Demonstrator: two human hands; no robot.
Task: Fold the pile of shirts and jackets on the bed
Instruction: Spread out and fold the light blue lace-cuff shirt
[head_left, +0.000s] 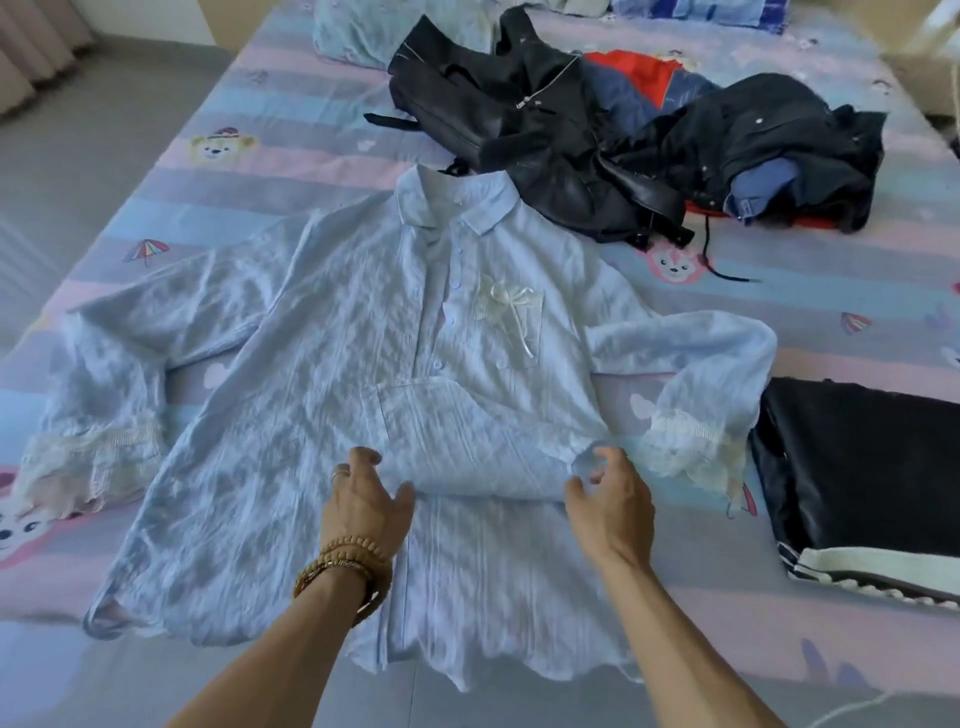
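— Where lies the shirt (332, 332)?
— Spread flat, front up, in the middle of the bed (831, 291), collar (457, 202) toward the far side, hem toward the person. Pale blue, crinkled cloth, buttons down the front, a white bow (506, 304) at the chest pocket. Both sleeves out to the sides, with lace at the cuffs.
— And the hands?
— Both over the lower front of the shirt. Left hand (363, 512) with fingers curled, thumb out, at the left end of a turned-up flap (467, 441) of the front panel. Ring on one finger, bead bracelets (343, 569) on the wrist. Right hand (613, 506) at the right end of the same flap, fingers bent like a claw, tips at the cloth edge.
— Grip clenched or released?
— Released on the left, it seems: fingers bent, no cloth pinched between them. On the right, cannot tell; fingertips very near or touching a small fold, but slightly blurred there.
— What else on the bed?
— Behind the collar, to the right, the pile (623, 135): black jackets, one of leather with a zip, plus dark blue and red pieces under them. One black jacket edge touching or just beside the collar. At the right edge, a dark folded garment (857, 462) with white striped trim, apart from the right sleeve cuff.
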